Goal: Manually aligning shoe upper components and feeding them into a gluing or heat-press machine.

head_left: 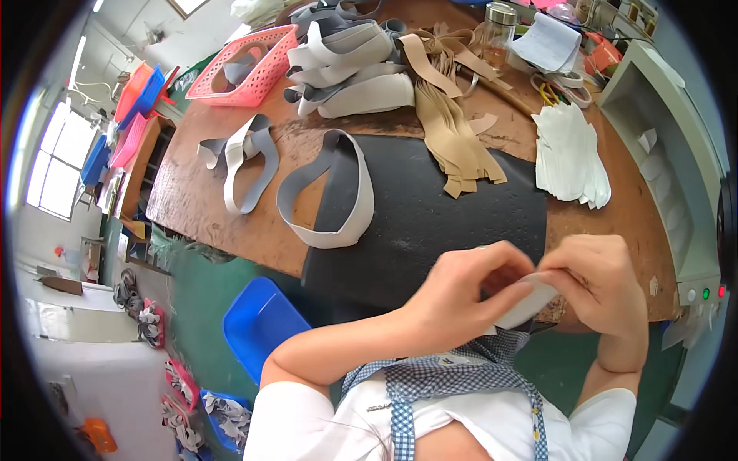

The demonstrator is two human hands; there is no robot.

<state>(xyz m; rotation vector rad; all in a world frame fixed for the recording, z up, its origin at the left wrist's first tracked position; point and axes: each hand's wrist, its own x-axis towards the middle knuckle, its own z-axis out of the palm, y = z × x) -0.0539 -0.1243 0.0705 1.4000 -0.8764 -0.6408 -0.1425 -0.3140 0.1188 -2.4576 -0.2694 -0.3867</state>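
Close to the table's front edge, my left hand and my right hand meet around a small white strip. Thumb and fingers of each hand pinch it, the left from one side and the right at its upper end. Whether it is paper or cloth cannot be told. Beneath and beyond my hands a black mat covers part of the table. A grey-and-white band loop stands on the mat's left edge. To the right lies a fanned stack of white strips.
Tan strips lie across the mat's far edge. Piled grey-white bands, a pink basket and a glass jar are at the back. A pale machine housing borders the right. Below the table's left front is a blue bin.
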